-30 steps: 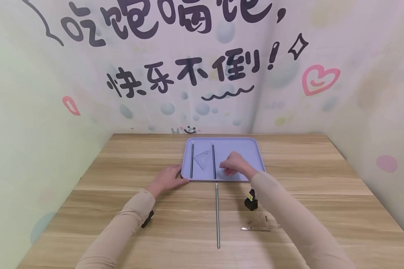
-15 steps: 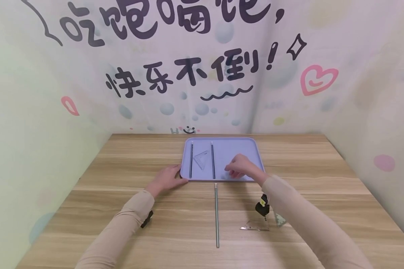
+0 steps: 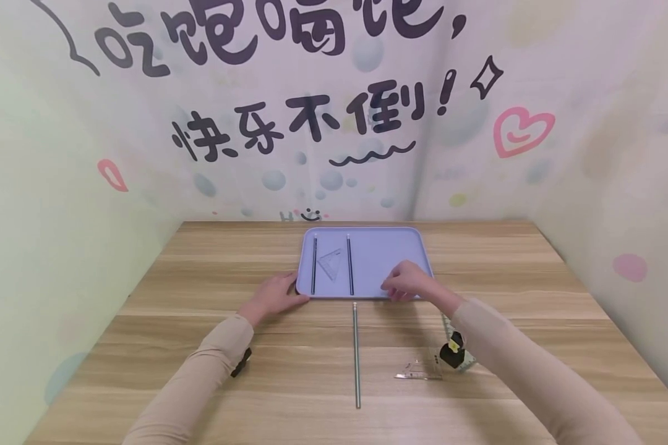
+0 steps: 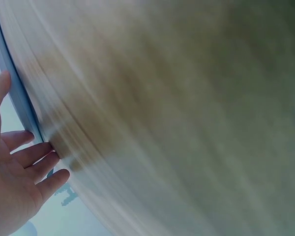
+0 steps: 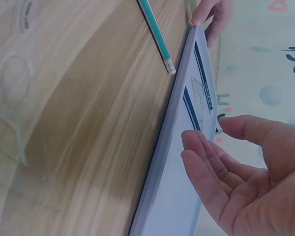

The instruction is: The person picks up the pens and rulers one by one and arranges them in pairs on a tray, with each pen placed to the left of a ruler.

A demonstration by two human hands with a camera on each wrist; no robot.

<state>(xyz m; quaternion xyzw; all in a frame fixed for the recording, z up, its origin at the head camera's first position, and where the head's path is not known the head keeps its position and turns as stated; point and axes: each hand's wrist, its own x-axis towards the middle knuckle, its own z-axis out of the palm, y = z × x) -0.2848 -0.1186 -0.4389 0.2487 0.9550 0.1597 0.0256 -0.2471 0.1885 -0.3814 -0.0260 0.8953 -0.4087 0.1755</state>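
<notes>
Along the left front corner of a lavender tray (image 3: 389, 247) lies my left hand (image 3: 273, 295). Its fingers are spread against the tray's rim in the left wrist view. My right hand (image 3: 409, 281) hovers over the tray's front right part, fingers loosely bent and nothing between them; the right wrist view shows thumb and fingertips apart. Inside the tray are two dark pencils, one at the left (image 3: 314, 266) and one nearer the middle (image 3: 351, 266), with a clear set square (image 3: 331, 266) between them. A green pencil (image 3: 357, 355) lies on the table in front.
On the wooden table (image 3: 289, 383), right of the green pencil, lies a clear set square (image 3: 420, 371). Another clear measuring tool (image 3: 469, 361) is partly hidden behind the right wrist's black camera (image 3: 453, 352). A printed cloth wall (image 3: 256, 185) rises behind the table.
My right hand has moved right and toward the front edge of the tray, its forearm swinging right and uncovering more of the clear tools. The left hand stays at the tray's corner.
</notes>
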